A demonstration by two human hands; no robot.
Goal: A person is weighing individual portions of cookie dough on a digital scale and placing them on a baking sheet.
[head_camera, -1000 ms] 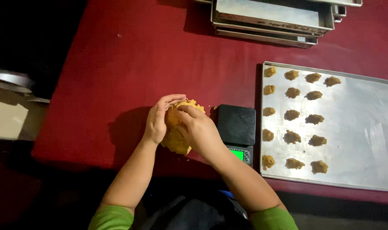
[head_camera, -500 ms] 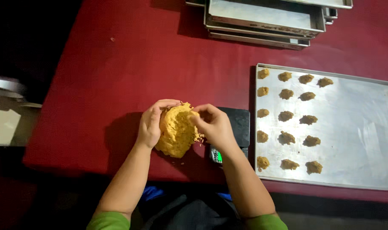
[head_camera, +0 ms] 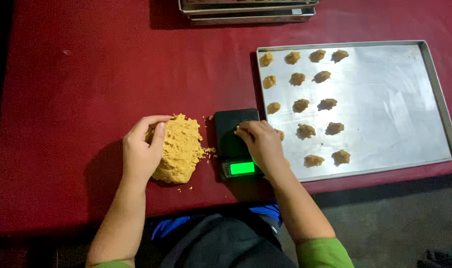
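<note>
A big lump of tan dough (head_camera: 180, 148) lies on the red table (head_camera: 87, 74). My left hand (head_camera: 142, 151) rests against its left side, fingers curled over the top. My right hand (head_camera: 261, 144) is over the small black scale (head_camera: 231, 134), whose display (head_camera: 242, 168) glows green, and pinches a small bit of dough at its fingertips. Right of the scale lies a metal baking tray (head_camera: 394, 109) with several small dough pieces (head_camera: 301, 105) in rows on its left part.
Stacked metal trays (head_camera: 248, 10) stand at the table's far edge. Crumbs of dough (head_camera: 209, 150) lie between the lump and the scale. The table's near edge runs just in front of my body.
My right hand has left the dough lump and moved right over the scale with a small piece. The left hand stays on the lump, which now lies on the table.
</note>
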